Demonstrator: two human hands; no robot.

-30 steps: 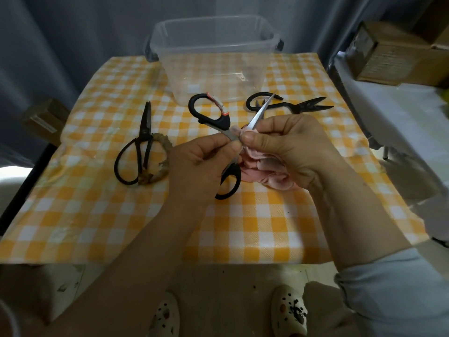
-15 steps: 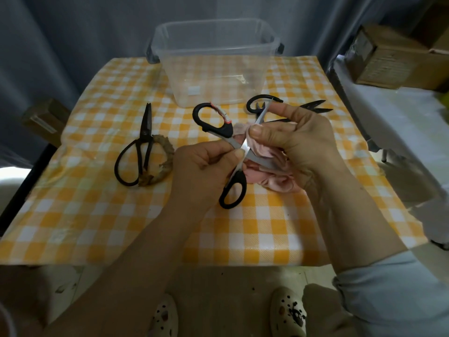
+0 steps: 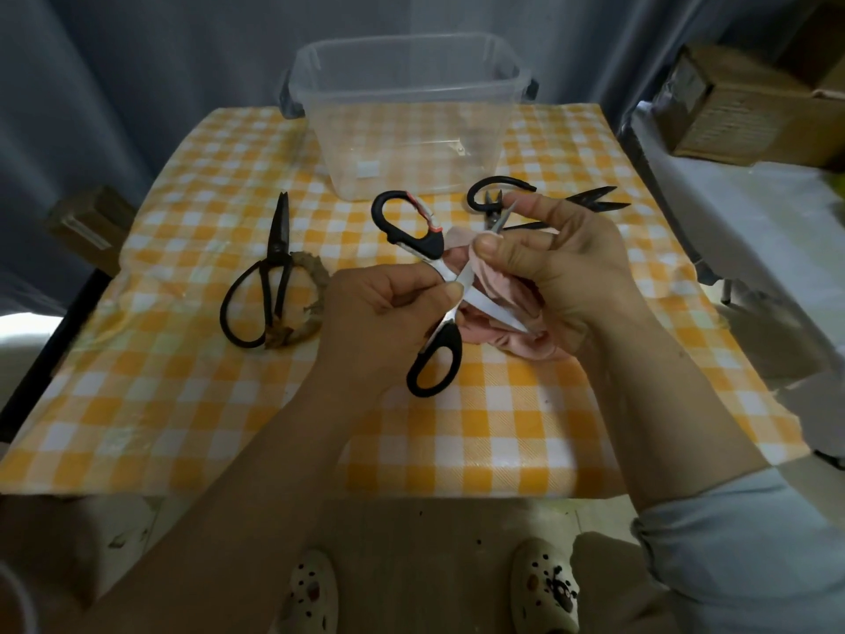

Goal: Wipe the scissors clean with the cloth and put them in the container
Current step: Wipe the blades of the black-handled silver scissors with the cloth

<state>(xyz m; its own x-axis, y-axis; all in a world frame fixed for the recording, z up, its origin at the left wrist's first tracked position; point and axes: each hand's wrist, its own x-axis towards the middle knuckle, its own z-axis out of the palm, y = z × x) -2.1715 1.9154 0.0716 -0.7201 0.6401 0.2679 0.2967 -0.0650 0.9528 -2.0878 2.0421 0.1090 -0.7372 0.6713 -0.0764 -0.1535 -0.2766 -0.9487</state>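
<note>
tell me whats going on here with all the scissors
A person is cleaning scissors at a checked table. The left hand holds an open pair of black-handled scissors near the pivot, while the right hand rubs a pink cloth along one blade. Two other pairs, one on the left and one at the back right, lie on the table. The clear container behind them holds no scissors.

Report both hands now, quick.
Left hand: closed, pinching the open scissors near the pivot.
Right hand: closed on the pink cloth, against a blade.

Cloth [image 3: 496,286] — now higher up blade [image 3: 480,256]
</note>
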